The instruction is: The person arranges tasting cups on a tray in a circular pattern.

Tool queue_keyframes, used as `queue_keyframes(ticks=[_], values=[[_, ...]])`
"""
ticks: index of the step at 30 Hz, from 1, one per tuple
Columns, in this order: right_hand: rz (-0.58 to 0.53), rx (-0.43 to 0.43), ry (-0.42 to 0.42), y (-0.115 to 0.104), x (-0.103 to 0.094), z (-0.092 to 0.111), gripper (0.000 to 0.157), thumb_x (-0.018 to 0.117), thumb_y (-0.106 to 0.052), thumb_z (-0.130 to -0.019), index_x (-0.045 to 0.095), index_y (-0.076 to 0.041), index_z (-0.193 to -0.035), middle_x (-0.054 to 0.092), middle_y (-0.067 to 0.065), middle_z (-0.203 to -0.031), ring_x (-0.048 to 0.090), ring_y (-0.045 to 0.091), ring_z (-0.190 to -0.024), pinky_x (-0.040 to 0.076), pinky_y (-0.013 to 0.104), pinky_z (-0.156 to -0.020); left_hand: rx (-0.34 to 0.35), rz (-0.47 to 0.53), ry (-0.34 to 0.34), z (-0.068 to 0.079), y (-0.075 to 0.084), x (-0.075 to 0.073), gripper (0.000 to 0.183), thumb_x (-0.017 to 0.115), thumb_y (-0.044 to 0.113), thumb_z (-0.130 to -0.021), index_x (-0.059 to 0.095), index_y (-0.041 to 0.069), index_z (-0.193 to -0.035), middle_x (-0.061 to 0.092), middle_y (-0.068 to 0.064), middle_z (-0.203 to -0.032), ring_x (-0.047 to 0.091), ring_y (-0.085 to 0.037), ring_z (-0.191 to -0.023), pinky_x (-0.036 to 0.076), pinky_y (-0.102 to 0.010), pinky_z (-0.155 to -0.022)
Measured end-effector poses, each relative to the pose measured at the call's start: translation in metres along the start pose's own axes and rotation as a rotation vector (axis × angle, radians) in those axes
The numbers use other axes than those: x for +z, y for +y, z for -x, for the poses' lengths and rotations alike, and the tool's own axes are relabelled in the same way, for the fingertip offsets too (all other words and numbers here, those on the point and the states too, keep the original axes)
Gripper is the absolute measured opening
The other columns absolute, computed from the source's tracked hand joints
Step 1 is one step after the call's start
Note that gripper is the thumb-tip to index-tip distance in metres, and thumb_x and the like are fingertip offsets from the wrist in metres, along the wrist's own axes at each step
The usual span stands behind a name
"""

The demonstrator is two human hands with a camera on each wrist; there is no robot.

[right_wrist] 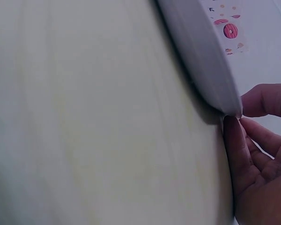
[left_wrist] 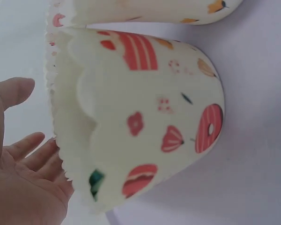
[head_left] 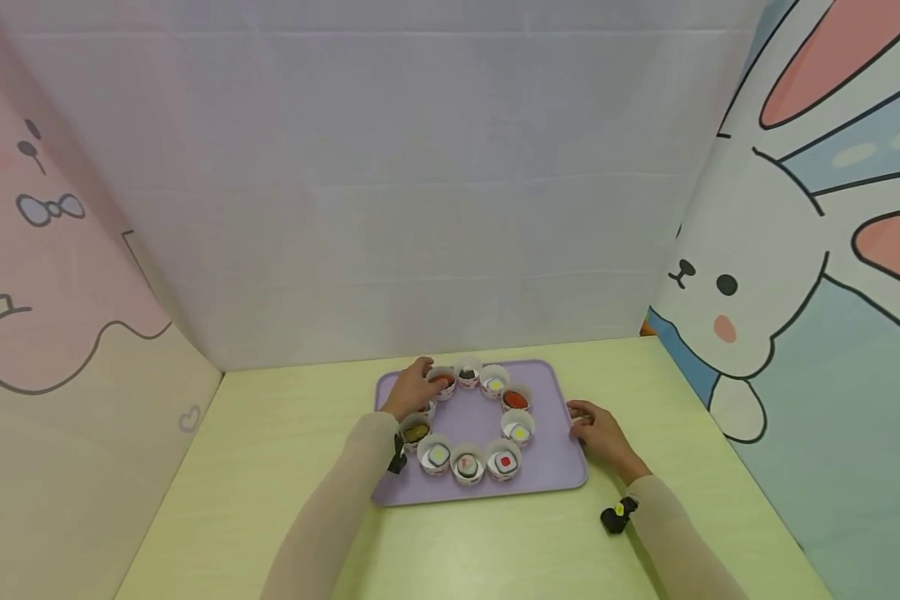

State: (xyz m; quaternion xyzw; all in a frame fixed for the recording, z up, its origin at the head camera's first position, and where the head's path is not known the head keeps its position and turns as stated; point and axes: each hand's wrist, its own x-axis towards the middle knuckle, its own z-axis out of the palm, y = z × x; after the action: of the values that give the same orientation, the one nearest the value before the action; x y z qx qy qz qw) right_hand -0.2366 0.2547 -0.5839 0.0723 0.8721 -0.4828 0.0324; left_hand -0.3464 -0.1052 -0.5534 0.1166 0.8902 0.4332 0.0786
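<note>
A lilac tray (head_left: 471,421) lies on the table, bearing a ring of printed paper cups with small pieces inside. My left hand (head_left: 411,390) reaches over the tray's far left part, its fingers and thumb spread about a cup with a red piece (head_left: 448,389). In the left wrist view, a scallop-rimmed paper cup (left_wrist: 145,103) fills the middle and partly hides the fingers of that hand (left_wrist: 35,180); thumb and fingers stand apart. At the tray's right edge my right hand (head_left: 603,435) pinches the rim (right_wrist: 215,79), thumb above and fingers beneath.
Nearer cups hold pieces with a green centre (head_left: 438,455), a pale centre (head_left: 467,465) and a red centre (head_left: 505,463). A white cloth (head_left: 420,208) hangs behind the table (head_left: 285,450). Printed cartoon sheets (head_left: 780,317) flank both sides.
</note>
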Motion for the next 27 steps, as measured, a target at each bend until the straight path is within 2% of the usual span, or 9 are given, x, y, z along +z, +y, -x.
queue_keyframes(ticks=[6,12,16,21,27], values=[[0.002,-0.001,0.001,0.000,0.000,0.000,0.053,0.060,0.000,-0.084,0.053,0.000,-0.137,0.061,0.020,-0.124,0.060,0.020,-0.096,0.050,0.025,-0.074,0.024,0.019,0.034,0.005,0.002,-0.009,0.057,0.060,0.035,-0.097,0.044,0.008,-0.144,0.051,-0.016,-0.145,0.050,-0.036,-0.132,0.044,-0.052,-0.105],[0.011,-0.008,0.007,0.002,0.000,0.000,0.053,0.061,-0.001,-0.084,0.053,0.000,-0.136,0.061,0.020,-0.123,0.060,0.021,-0.096,0.051,0.025,-0.073,0.057,-0.005,0.078,0.012,0.003,-0.017,0.055,0.060,0.035,-0.096,0.046,0.010,-0.143,0.053,-0.014,-0.144,0.052,-0.034,-0.130,0.045,-0.051,-0.104],[0.008,0.000,0.003,0.001,-0.001,0.001,0.053,0.061,-0.003,-0.084,0.053,-0.001,-0.137,0.061,0.019,-0.123,0.060,0.023,-0.098,0.051,0.026,-0.075,0.079,-0.002,0.102,0.020,0.005,-0.025,0.055,0.061,0.032,-0.096,0.047,0.007,-0.142,0.053,-0.016,-0.143,0.051,-0.033,-0.131,0.043,-0.051,-0.106],[0.003,0.008,-0.002,0.001,-0.003,0.003,0.054,0.060,-0.004,-0.084,0.052,-0.001,-0.137,0.062,0.018,-0.123,0.061,0.025,-0.101,0.052,0.029,-0.077,0.100,-0.009,0.116,0.029,0.000,-0.030,0.055,0.062,0.032,-0.096,0.047,0.005,-0.142,0.053,-0.016,-0.143,0.050,-0.034,-0.132,0.041,-0.052,-0.108],[0.000,-0.003,-0.010,0.001,-0.004,0.004,0.054,0.060,-0.003,-0.084,0.052,-0.002,-0.137,0.061,0.018,-0.122,0.060,0.023,-0.099,0.052,0.028,-0.076,0.125,-0.011,0.128,0.042,0.002,-0.038,0.053,0.060,0.032,-0.096,0.048,0.007,-0.142,0.053,-0.016,-0.142,0.050,-0.032,-0.132,0.043,-0.050,-0.107]])
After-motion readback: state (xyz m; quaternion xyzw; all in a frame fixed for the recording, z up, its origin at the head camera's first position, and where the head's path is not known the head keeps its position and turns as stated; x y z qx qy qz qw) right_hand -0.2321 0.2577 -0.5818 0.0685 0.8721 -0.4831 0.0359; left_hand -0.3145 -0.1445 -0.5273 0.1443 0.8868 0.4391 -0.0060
